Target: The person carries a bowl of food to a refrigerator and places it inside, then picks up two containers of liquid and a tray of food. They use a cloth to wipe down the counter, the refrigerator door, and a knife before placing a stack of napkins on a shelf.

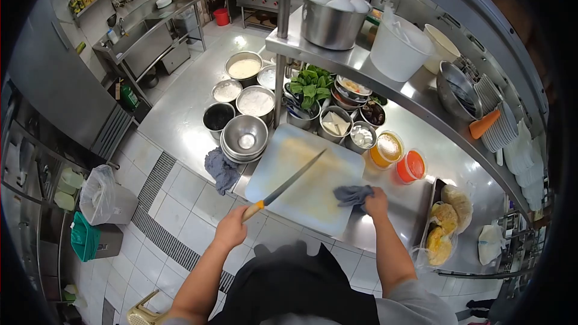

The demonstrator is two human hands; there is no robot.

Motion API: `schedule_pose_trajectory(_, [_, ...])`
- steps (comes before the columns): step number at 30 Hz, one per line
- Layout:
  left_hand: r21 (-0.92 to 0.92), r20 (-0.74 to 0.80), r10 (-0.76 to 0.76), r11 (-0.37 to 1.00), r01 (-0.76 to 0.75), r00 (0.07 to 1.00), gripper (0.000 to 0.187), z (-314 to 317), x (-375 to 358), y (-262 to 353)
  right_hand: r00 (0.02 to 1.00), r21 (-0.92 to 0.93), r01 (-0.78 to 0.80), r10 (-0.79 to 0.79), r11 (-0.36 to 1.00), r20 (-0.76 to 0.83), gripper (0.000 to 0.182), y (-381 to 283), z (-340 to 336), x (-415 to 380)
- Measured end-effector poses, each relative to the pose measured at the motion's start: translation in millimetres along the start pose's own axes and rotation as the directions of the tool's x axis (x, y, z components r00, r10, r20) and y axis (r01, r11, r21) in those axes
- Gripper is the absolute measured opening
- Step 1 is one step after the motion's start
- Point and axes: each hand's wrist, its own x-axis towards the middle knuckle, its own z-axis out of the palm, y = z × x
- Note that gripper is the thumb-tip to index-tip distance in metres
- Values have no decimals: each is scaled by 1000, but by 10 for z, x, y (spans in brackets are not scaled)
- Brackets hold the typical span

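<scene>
My left hand (231,229) is closed round the yellow handle of a long knife (289,184), whose blade points up and right over a white cutting board (313,204). The board is stained yellowish. My right hand (376,202) grips a grey-blue cloth (353,195) at the board's right edge; part of the cloth lies on the board. A second grey-blue cloth (222,170) is crumpled at the counter's front edge, left of the board, beside stacked steel bowls (245,135).
Behind the board stand steel containers, leafy greens (310,84), a yellow tub (386,149) and a red tub (411,166). A tray of bagged food (444,222) lies at right. Above runs a steel shelf (385,78) with a pot of eggs (331,21).
</scene>
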Motion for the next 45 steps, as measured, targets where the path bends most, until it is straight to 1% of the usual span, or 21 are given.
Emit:
schedule_pose_trajectory(1, [40,-8,43,998,-43,999,50,88,206,32,995,58,-74,78,996,-61,34,101,-72,76])
schedule_pose_trajectory(4, [176,47,-28,984,19,999,49,299,711,118,999,265,-33,38,964,-13,49,292,-32,447])
schedule_pose_trajectory(6, [225,1,23,974,-23,1000,53,446,925,64,993,-66,94,-98,993,-63,68,396,409,393])
schedule_pose_trajectory(8, [270,-54,80,961,-63,995,57,536,1066,140,997,-121,-16,24,993,69,75,159,312,296])
schedule_pose_trajectory(10, [309,-105,129,947,-90,986,64,553,1048,334,996,-129,82,-78,988,34,72,167,291,122])
schedule_pose_trajectory(12, [373,-181,168,923,-90,969,69,683,1008,401,990,-273,144,-138,951,41,71,165,318,-192])
schedule_pose_trajectory(14, [359,-236,216,926,-121,948,73,861,960,490,992,-123,95,-83,988,100,67,49,181,-618])
schedule_pose_trajectory(17, [275,-289,348,923,-271,892,68,1006,797,615,975,-61,162,-150,985,161,57,-74,8,-1344])
schedule_pose_trajectory(20, [76,-76,524,851,-519,848,59,1148,639,859,969,57,151,-159,987,188,51,-99,-106,-1762])
schedule_pose_trajectory(23, [-190,324,687,721,-666,650,59,1197,530,1267,970,178,39,-80,983,230,47,-178,-223,-2080])
schedule_pose_trajectory(25, [-381,356,769,639,-669,531,61,1330,480,1531,976,242,5,-58,970,211,48,-352,-358,-2306])
schedule_pose_trajectory(27, [-583,394,835,550,-599,383,58,1385,442,1851,978,555,-203,134,807,163,41,-544,-449,-2520])
schedule_pose_trajectory(29, [-557,646,717,678,-480,262,57,1543,490,2016,913,763,-350,378,543,150,27,-763,-507,-2740])
schedule_pose_trajectory(30, [-521,752,634,739,-427,181,56,1612,501,2064,880,829,-348,458,438,128,26,-822,-518,-2844])
schedule_pose_trajectory(33, [-594,756,638,762,-259,144,52,1680,473,2199,741,960,-226,669,166,59,26,-929,-604,-3143])
schedule_pose_trajectory(36, [-539,383,767,638,-550,515,49,1450,716,2073,617,995,5,784,-101,76,31,-885,-681,-3501])
schedule_pose_trajectory(37, [-434,200,760,634,-640,618,49,1365,1000,1884,627,976,85,772,-200,104,43,-936,-827,-3551])
schedule_pose_trajectory(38, [-112,61,696,718,-688,716,56,1244,1271,1541,631,945,195,772,-262,83,48,-984,-936,-3643])
schedule_pose_trajectory(40, [278,23,503,827,-489,864,60,744,1525,1005,634,833,408,773,-374,37,58,-1037,-1110,-3801])
schedule_pose_trajectory(42, [417,282,323,807,-418,904,50,358,1605,510,665,719,493,745,-489,50,61,-1074,-1263,-3948])
schedule_pose_trajectory(45, [336,356,280,852,-402,892,37,143,1434,318,700,650,522,713,-552,44,65,-921,-1262,-4133])
